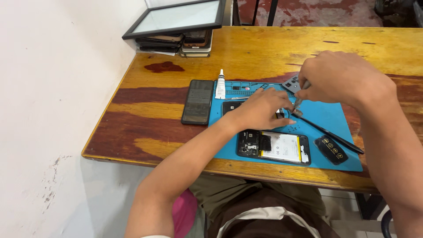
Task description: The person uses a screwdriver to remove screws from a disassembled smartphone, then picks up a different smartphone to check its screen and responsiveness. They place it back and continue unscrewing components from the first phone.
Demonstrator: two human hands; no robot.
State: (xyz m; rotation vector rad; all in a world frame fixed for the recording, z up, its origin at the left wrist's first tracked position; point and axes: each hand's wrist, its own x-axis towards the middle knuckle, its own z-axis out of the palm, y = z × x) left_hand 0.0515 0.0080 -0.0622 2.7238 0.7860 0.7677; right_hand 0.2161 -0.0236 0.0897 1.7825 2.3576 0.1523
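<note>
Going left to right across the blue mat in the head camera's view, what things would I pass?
Dark phone lying just off the mat → small white glue tube → opened phone with its battery showing → thin black tool → small black oval part.

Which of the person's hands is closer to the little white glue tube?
Left. The left hand rests on the blue mat just right of the white glue tube; the right hand is farther right, past it.

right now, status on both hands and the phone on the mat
Left hand pinching a small part on the blue mat. Right hand holding a thin tool tip-down beside it. Opened phone lies just below, untouched. Black pry tool lies right of hands.
</note>
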